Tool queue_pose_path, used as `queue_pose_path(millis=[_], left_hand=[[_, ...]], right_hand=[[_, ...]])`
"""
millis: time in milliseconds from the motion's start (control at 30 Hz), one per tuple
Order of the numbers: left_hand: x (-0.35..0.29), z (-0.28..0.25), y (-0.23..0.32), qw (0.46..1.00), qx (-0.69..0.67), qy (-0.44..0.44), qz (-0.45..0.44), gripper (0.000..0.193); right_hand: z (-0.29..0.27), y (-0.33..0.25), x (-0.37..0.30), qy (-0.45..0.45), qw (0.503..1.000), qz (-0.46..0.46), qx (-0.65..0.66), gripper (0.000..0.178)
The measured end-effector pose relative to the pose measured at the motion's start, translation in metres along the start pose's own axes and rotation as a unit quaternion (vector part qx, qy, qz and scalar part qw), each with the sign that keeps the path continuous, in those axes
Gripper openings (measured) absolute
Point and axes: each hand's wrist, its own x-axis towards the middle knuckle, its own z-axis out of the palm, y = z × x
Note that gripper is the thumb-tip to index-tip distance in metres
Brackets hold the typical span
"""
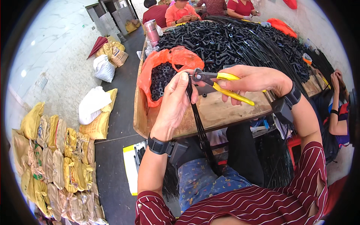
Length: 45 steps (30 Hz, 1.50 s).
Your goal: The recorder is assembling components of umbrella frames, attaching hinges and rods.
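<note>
My left hand (173, 95) is closed on a bunch of thin black plastic strips (197, 119), pinching their upper ends between thumb and fingers. The strips hang down past the table's front edge toward my lap. My right hand (258, 79) grips yellow-handled cutting pliers (235, 95), with the fingers around the handles. Their dark jaws meet the strip ends at my left fingertips; whether the blades are closed there is too small to tell. Just behind my left hand, an orange plastic bag (145, 75) holds small black ring-shaped parts (160, 84).
A large heap of black tubular parts (206, 41) covers the wooden table (232, 117), with long black strips (258, 56) along its right. A pink flask (152, 33) stands far left. Several people sit around the table. Stacked yellow sacks (52, 157) line the left floor.
</note>
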Motion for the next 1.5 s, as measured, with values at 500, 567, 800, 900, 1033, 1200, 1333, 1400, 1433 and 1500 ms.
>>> queue_pose_path(millis=[500,567,800,900,1033,1200,1333,1400,1433,1500], left_hand=[[-0.002,0.01,0.0,0.997,0.067,0.016,0.02,0.034],[-0.003,0.012,0.002,0.995,0.09,0.027,0.019,0.034],[-0.001,0.01,-0.003,0.985,0.152,0.066,0.042,0.033],[-0.001,0.007,-0.004,0.995,0.081,0.042,0.029,0.034],[-0.003,0.003,-0.003,1.0,0.014,0.02,0.013,0.036],[-0.006,0.0,-0.001,0.999,0.035,0.009,0.018,0.036],[-0.006,0.002,-0.001,0.997,0.06,0.015,0.037,0.033],[-0.005,0.0,-0.002,0.998,0.059,0.015,0.035,0.032],[-0.004,0.0,-0.002,0.998,0.057,0.015,0.033,0.031],[-0.004,0.001,-0.002,0.997,0.068,0.023,0.03,0.031]], right_hand=[[-0.008,-0.017,0.001,0.006,0.992,0.01,-0.124,0.029],[0.002,-0.025,0.0,0.036,0.981,0.017,-0.192,0.028],[0.005,-0.015,0.003,0.048,0.979,-0.007,-0.2,0.034],[0.002,-0.003,0.005,0.014,0.995,-0.032,-0.096,0.033],[0.003,0.004,0.008,-0.006,0.999,-0.032,-0.023,0.03],[0.008,-0.012,0.004,0.001,0.999,0.014,-0.039,0.027],[0.01,-0.02,0.002,0.014,0.997,0.014,-0.079,0.027],[0.012,-0.023,0.002,0.023,0.995,0.018,-0.098,0.027],[0.012,-0.025,0.001,0.033,0.992,0.022,-0.118,0.028],[0.013,-0.027,-0.001,0.032,0.991,0.019,-0.127,0.028]])
